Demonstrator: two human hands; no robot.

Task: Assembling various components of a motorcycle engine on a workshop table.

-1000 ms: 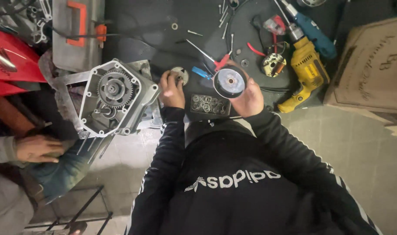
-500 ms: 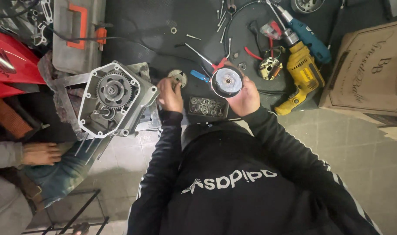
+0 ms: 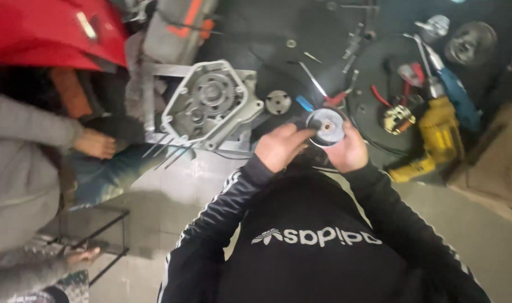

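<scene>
- A person in a black jacket with white-striped sleeves looked down at both hands, held in front of the chest above a dark mat (image 3: 256, 50).
- The right hand (image 3: 348, 150) was wrapped around the side of a round metal disc (image 3: 326, 125), fingers clamped on its edge.
- The left hand (image 3: 281, 146) met the same disc from the other side, fingertips pinching its rim.
- The disc sat between the two hands, lifted off the mat, its flat grey face up.
- Just beyond the left hand lay a small round metal part (image 3: 278, 102).
- Further left stood a grey gear housing (image 3: 211, 104), open side up.
- To the right lay a yellow drill (image 3: 435, 134), well apart from the hands.
- At far left, another person's hand (image 3: 96, 143) in a grey sleeve rested near the housing.
</scene>
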